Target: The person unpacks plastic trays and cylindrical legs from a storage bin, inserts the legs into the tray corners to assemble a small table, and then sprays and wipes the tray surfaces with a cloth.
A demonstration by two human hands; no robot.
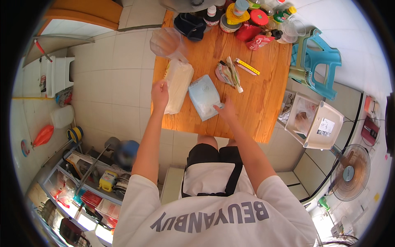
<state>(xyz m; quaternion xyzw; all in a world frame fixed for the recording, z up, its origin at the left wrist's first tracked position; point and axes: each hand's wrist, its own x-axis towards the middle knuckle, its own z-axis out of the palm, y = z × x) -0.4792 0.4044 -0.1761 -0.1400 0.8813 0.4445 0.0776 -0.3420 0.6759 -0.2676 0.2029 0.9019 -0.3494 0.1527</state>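
A long cream-coloured pack (180,84) in clear wrapping lies lengthwise on the left of the wooden table (263,111). My left hand (160,94) is closed at its left edge, fingers curled. To its right lies a light blue, flat-sided pack (204,96), slightly turned. My right hand (225,109) grips its lower right edge between thumb and fingers. A clear, crumpled plastic bag (168,43) reaches over the table's left edge, at the far end of the cream pack.
Beyond the packs lie a spouted pouch (227,74) and a yellow measuring strip (248,66). Jars and bottles (258,18) crowd the table's far end, near a dark cloth item (189,26). Stacked stools (317,61), a plastic bin (314,123) and a fan (349,173) stand at right.
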